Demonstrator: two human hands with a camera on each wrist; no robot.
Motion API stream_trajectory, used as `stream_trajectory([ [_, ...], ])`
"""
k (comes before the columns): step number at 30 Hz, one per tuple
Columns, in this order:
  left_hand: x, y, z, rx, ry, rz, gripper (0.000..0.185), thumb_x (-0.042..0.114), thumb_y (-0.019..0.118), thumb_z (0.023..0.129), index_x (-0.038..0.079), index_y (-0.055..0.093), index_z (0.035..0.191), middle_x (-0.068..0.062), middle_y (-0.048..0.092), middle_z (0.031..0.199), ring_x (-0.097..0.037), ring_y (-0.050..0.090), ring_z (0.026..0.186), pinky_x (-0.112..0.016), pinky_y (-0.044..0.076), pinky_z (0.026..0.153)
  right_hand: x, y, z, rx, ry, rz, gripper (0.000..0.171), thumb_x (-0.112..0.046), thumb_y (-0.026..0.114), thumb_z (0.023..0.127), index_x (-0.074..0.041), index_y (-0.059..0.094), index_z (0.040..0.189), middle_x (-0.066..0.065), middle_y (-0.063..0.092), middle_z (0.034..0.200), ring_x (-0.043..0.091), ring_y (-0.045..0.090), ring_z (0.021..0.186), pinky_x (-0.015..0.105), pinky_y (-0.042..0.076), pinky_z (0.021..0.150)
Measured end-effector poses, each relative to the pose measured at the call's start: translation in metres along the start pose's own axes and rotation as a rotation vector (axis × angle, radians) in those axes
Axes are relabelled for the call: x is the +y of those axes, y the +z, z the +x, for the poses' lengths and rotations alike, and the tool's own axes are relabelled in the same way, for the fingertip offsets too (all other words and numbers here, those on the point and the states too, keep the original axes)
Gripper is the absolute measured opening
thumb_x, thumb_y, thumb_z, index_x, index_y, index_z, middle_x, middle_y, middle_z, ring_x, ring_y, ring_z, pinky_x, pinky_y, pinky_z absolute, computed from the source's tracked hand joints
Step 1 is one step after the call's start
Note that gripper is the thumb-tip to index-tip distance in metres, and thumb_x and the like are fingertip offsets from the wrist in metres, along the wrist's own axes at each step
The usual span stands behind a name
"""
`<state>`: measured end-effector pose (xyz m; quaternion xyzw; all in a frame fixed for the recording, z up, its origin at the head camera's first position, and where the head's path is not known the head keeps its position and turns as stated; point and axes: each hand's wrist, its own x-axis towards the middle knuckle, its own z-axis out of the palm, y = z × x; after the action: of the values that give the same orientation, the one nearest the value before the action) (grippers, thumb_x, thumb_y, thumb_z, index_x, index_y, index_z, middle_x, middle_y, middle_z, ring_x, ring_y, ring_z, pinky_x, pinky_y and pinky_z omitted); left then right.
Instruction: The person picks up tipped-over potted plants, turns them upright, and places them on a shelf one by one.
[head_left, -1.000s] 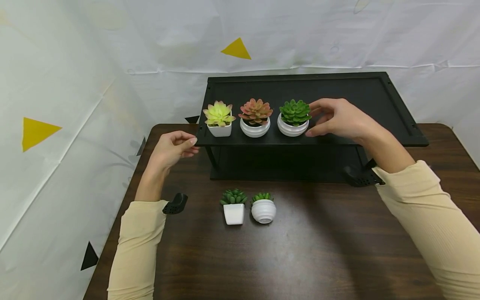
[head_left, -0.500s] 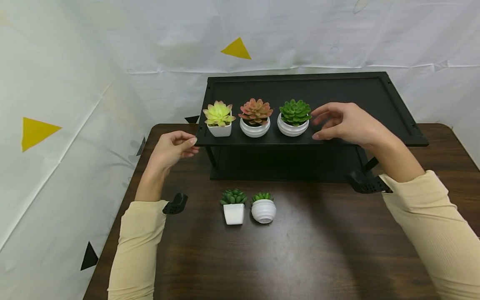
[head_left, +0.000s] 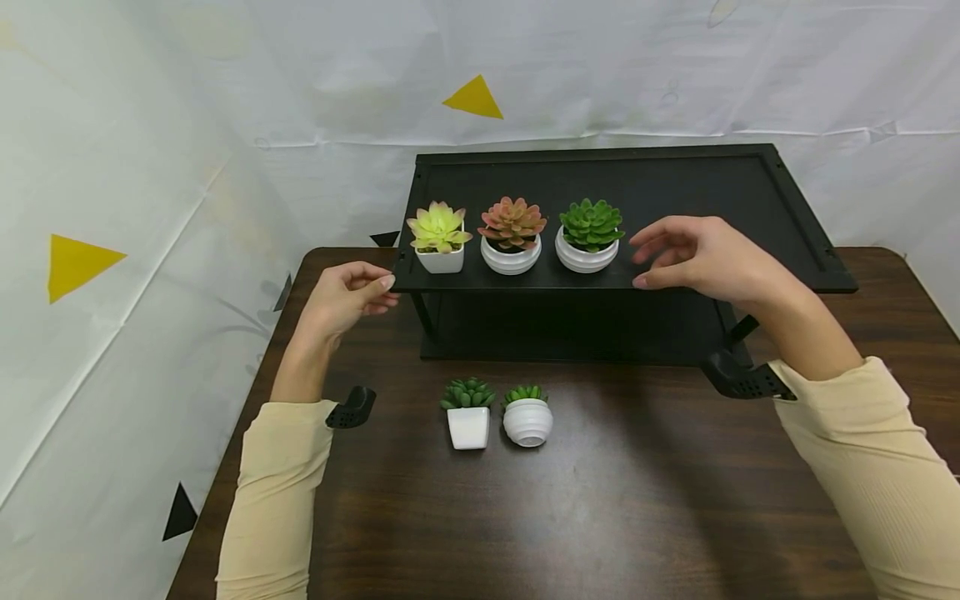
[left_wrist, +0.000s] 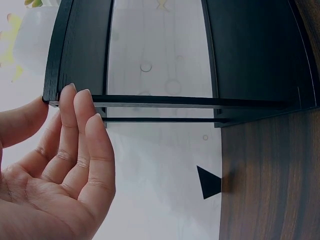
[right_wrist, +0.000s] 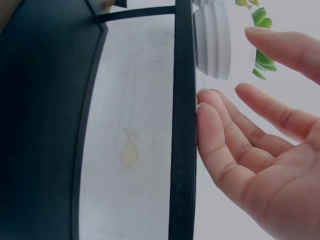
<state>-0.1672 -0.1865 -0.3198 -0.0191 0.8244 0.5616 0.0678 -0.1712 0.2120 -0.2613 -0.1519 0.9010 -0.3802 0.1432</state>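
Here no writing readable; right hand (head_left: 705,254) fingers spread beside green succulent (head_left: 589,236).

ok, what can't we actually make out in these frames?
- Lower shelf: head view, in shadow under the top shelf; what is on it is not readable.
- Green plant: right wrist view, cut off by the top edge; only part of the pot and a few leaves show.
- Left hand: left wrist view, palm cut off by the frame's left and bottom edges.
- Table plants: both wrist views miss them entirely.
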Motion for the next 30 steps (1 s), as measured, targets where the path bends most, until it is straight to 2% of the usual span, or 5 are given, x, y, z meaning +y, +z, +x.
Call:
stream_trajectory([
  [12, 0.001, 0.000, 0.001, -0.012, -0.001, -0.021, 0.026, 0.011, 0.057, 0.091, -0.010, 0.056, 0.108, -0.003, 0.063, 0.079, -0.008, 0.063, 0.069, -0.022, 0.053, 0.067, -0.001, 0.003, -0.009, -0.004, 0.003, 0.006, 0.039, -0.013, 0.067, 0.084, -0.003, 0.054, 0.120, 0.007, 0.060, 0.101, 0.011, 0.058, 0.082, 0.022, 0.045, 0.070],
  [21, 0.001, 0.000, 0.000, -0.009, -0.007, 0.004, 0.027, 0.013, 0.057, 0.091, -0.008, 0.056, 0.109, -0.006, 0.064, 0.082, -0.008, 0.063, 0.070, -0.022, 0.053, 0.068, 0.001, 0.006, -0.014, -0.038, -0.018, 0.064, 0.034, -0.008, 0.061, 0.088, 0.001, 0.053, 0.119, 0.008, 0.061, 0.097, 0.011, 0.061, 0.081, 0.023, 0.050, 0.071],
  [25, 0.001, 0.000, 0.000, -0.010, -0.010, 0.010, 0.028, 0.013, 0.057, 0.091, -0.008, 0.056, 0.109, -0.008, 0.064, 0.084, -0.008, 0.063, 0.071, -0.022, 0.053, 0.069, 0.003, 0.009, -0.017, -0.058, -0.046, 0.073, 0.033, -0.009, 0.061, 0.088, 0.002, 0.053, 0.118, 0.008, 0.062, 0.097, 0.011, 0.061, 0.081, 0.024, 0.050, 0.071],
  [30, 0.000, 0.000, 0.001, -0.005, -0.003, 0.011, 0.027, 0.012, 0.057, 0.091, -0.009, 0.056, 0.108, -0.007, 0.063, 0.083, -0.017, 0.064, 0.076, -0.022, 0.053, 0.068, 0.006, 0.016, -0.020, -0.098, -0.108, 0.078, 0.032, -0.010, 0.062, 0.087, 0.001, 0.054, 0.116, 0.010, 0.062, 0.098, 0.011, 0.061, 0.083, 0.022, 0.049, 0.071],
])
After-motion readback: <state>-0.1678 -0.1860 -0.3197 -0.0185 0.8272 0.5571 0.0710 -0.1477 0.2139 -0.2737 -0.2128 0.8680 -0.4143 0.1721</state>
